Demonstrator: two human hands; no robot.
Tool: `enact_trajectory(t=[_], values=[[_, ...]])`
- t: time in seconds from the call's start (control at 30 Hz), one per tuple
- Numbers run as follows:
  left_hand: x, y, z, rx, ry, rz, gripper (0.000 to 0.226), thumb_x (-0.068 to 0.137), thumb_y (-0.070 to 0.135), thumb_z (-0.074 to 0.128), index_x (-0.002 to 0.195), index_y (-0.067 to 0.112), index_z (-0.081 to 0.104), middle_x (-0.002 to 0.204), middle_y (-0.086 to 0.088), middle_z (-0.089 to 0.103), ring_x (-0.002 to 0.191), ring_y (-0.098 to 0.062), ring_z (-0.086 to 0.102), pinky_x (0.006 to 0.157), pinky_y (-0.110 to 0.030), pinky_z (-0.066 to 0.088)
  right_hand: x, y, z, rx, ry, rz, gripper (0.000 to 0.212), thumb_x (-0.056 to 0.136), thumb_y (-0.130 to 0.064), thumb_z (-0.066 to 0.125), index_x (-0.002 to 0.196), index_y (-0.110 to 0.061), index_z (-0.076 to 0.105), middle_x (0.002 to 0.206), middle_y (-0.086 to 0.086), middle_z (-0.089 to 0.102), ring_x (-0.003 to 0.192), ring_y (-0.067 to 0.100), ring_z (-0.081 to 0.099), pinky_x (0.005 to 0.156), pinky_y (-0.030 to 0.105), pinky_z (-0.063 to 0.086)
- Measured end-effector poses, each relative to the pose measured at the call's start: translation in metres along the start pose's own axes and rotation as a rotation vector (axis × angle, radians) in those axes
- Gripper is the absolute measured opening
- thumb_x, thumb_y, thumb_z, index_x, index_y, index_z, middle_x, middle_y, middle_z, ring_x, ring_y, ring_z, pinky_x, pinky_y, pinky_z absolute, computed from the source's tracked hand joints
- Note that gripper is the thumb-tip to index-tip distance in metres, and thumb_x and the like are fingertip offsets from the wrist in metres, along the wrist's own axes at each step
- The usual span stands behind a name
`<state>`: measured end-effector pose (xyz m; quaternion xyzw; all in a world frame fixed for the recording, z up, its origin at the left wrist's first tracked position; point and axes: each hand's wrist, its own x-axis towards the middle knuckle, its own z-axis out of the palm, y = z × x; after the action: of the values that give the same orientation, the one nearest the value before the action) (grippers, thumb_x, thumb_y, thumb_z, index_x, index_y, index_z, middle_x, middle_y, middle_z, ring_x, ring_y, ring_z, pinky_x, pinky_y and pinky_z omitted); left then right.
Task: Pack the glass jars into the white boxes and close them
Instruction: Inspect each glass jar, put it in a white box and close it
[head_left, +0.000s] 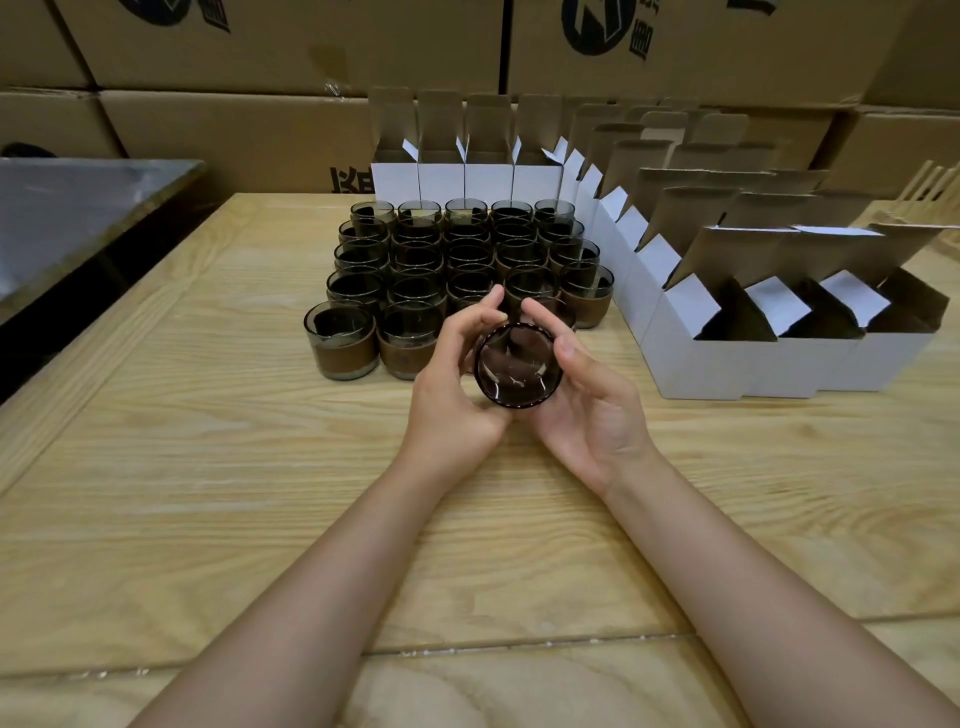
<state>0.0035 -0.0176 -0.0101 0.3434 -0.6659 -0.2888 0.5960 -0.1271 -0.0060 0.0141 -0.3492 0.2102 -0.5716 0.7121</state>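
Observation:
A dark glass jar is held above the wooden table, tipped so its round base faces me. My left hand grips its left side and my right hand cups its right side, fingers curled round it. Behind the hands stand several rows of dark glass jars, each with a brown band. Open white boxes with raised flaps line up to the right, and more white boxes stand behind the jars.
The wooden table carries everything. Large brown cartons are stacked along the back. A grey surface sits at the left, beside the table. Pale wooden pieces show at the far right.

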Motion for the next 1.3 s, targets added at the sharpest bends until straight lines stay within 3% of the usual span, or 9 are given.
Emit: enact_trajectory(t=[0.3,0.43,0.57,0.7,0.87,1.0,1.1,1.2,1.3], values=[[-0.002,0.004,-0.001,0.010,-0.051,-0.038,0.075,0.063,0.007,0.081,0.123,0.036,0.046,0.144,0.005,0.048,0.131,-0.004,0.046,0.108,-0.032,0.040,-0.001,-0.004,0.001,0.022,0.071,0.044,0.058,0.087,-0.030,0.050,0.138,-0.003,0.044,0.121,0.017,0.059,0.103,0.028,0.062,0.079,0.037,0.055],[-0.002,0.005,-0.003,-0.034,-0.085,-0.155,0.079,0.060,0.016,0.084,0.129,0.024,0.047,0.130,0.005,0.058,0.123,-0.006,0.054,0.108,-0.033,0.042,0.000,-0.002,0.000,-0.206,0.148,0.034,0.059,0.083,-0.046,0.053,0.126,-0.006,0.056,0.123,0.021,0.061,0.103,0.035,0.064,0.097,0.057,0.043],[0.000,0.005,-0.009,-0.139,-0.122,-0.273,0.073,0.062,0.014,0.082,0.128,0.014,0.052,0.128,0.000,0.061,0.122,-0.010,0.056,0.108,-0.035,0.042,-0.001,-0.006,-0.002,-0.377,0.165,0.007,0.052,0.081,-0.048,0.054,0.114,-0.009,0.064,0.107,0.008,0.071,0.102,0.028,0.067,0.087,0.044,0.054],[0.002,0.006,-0.015,-0.150,-0.152,-0.347,0.069,0.062,0.022,0.081,0.125,0.019,0.054,0.122,0.000,0.064,0.116,-0.010,0.060,0.100,-0.028,0.047,0.002,-0.006,-0.005,-0.552,0.236,-0.041,0.046,0.093,-0.040,0.051,0.113,-0.001,0.065,0.112,0.014,0.069,0.101,0.017,0.067,0.085,0.032,0.056],[0.004,0.004,-0.026,0.003,-0.194,-0.339,0.066,0.069,0.017,0.085,0.128,0.019,0.055,0.112,0.009,0.066,0.099,0.005,0.062,0.079,-0.011,0.048,0.004,-0.001,-0.011,-0.800,0.226,-0.096,0.035,0.098,-0.039,0.048,0.099,-0.014,0.073,0.100,0.003,0.074,0.096,0.014,0.068,0.081,0.026,0.056],[0.002,0.002,-0.036,0.235,-0.226,-0.284,0.072,0.065,0.030,0.086,0.130,0.026,0.054,0.117,0.014,0.063,0.112,-0.002,0.057,0.094,-0.029,0.049,0.004,0.003,-0.016,-0.933,0.140,-0.153,0.017,0.097,-0.031,0.053,0.095,-0.031,0.070,0.092,-0.013,0.073,0.090,0.002,0.067,0.076,0.017,0.051],[0.001,-0.002,-0.038,0.303,-0.238,-0.288,0.071,0.064,0.030,0.087,0.128,0.028,0.054,0.119,0.014,0.062,0.117,-0.007,0.055,0.101,-0.042,0.047,0.003,0.006,-0.019,-1.028,0.091,-0.148,0.017,0.098,-0.032,0.052,0.098,-0.037,0.068,0.096,-0.014,0.073,0.094,0.001,0.066,0.084,0.018,0.051],[-0.001,-0.005,-0.039,0.397,-0.269,-0.311,0.075,0.060,0.046,0.079,0.128,0.032,0.051,0.120,0.014,0.061,0.120,-0.012,0.052,0.105,-0.043,0.042,0.001,0.007,-0.020,-1.094,0.076,-0.106,0.021,0.098,-0.034,0.050,0.111,-0.030,0.066,0.101,-0.011,0.073,0.097,0.000,0.065,0.088,0.020,0.049],[-0.002,-0.006,-0.037,0.492,-0.264,-0.293,0.077,0.059,0.053,0.071,0.130,0.037,0.045,0.119,0.016,0.057,0.116,0.001,0.043,0.106,-0.031,0.028,-0.001,0.004,-0.018,-1.258,0.099,-0.099,0.021,0.098,-0.039,0.049,0.108,-0.031,0.065,0.096,-0.011,0.071,0.090,-0.002,0.063,0.076,0.012,0.047]])
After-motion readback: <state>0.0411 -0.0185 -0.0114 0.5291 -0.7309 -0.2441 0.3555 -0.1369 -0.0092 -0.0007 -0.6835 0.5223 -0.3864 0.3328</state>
